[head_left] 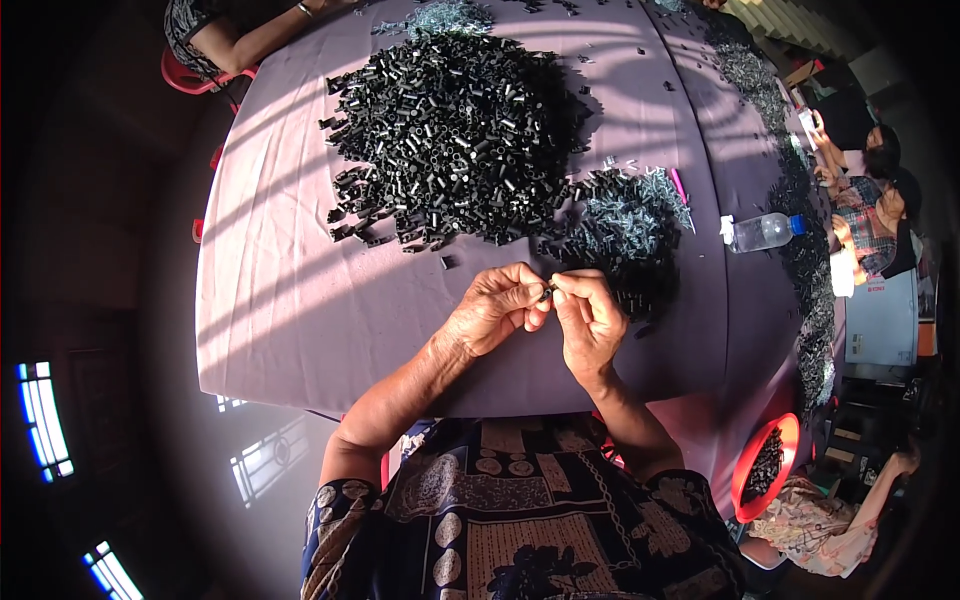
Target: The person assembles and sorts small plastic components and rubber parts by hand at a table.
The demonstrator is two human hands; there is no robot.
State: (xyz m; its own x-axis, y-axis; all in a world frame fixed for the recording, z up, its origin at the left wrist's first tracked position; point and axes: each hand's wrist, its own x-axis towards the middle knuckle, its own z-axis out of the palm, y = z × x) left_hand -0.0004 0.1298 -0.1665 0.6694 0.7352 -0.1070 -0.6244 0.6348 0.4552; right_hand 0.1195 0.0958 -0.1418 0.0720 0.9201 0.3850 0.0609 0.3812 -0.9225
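My left hand [500, 308] and my right hand [590, 318] meet above the near part of the cloth-covered table [270, 290]. Between the thumb and fingers of my left hand is a small black plastic part [547, 294]. The fingertips of my right hand pinch at the same spot; whether they hold a second tiny piece is hidden. Just beyond my hands lies a large heap of short black tubular parts [460, 140]. Beside my right hand is a smaller pile of bluish clear pieces [635, 215], with more black parts around it. One loose black part [447, 262] lies near my left hand.
A clear plastic bottle [765, 232] with a blue cap lies on its side at the right, near a pink stick [681, 186]. A red basin [768, 468] holds black parts at the lower right. Other people sit along the right side and at the far left.
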